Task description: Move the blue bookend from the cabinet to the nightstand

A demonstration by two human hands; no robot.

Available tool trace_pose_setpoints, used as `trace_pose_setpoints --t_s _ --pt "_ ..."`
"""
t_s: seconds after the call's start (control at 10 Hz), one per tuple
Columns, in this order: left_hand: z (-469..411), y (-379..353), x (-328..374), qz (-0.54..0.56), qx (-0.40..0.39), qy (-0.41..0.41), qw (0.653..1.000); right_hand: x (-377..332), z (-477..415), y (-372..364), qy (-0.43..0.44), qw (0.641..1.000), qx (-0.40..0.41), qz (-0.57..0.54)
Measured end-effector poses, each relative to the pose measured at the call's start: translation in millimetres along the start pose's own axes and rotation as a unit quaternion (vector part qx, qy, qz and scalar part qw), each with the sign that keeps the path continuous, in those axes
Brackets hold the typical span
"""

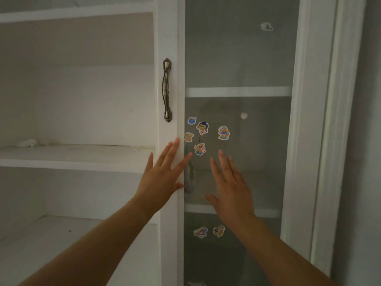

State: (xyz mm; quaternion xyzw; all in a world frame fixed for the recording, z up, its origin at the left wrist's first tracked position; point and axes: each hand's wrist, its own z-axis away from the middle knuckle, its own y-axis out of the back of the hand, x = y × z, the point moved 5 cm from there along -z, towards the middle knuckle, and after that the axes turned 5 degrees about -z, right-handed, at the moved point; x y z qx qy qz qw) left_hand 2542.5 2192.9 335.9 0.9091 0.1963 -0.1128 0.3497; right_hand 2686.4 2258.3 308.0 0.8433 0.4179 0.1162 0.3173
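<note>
A white cabinet fills the head view, with open shelves (pixel 78 155) on the left and a glass door (pixel 237 58) on the right. My left hand (pixel 162 174) lies flat with spread fingers on the door's white frame, below the metal handle (pixel 167 89). My right hand (pixel 231 186) is open against the glass pane, fingers pointing up. Both hands hold nothing. No blue bookend shows in view; a pale bluish shape (pixel 189 178) sits behind the glass between my hands, too unclear to identify.
Several cartoon stickers (pixel 203 128) dot the glass. A crumpled white scrap (pixel 27 142) lies on the middle left shelf. The door's right frame (pixel 305 120) meets a grey wall (pixel 367 141) at the far right.
</note>
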Motion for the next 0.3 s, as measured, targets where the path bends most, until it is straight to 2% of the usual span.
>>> trace_pose_setpoints --t_s 0.1,0.3 --pt "3 6 -4 0.002 -0.036 0.001 0.999 -6 0 21 -0.026 0.998 -0.024 -0.043" --pt "18 60 -15 0.021 0.006 -0.012 1.0 -30 7 77 -0.039 0.999 -0.004 -0.034"
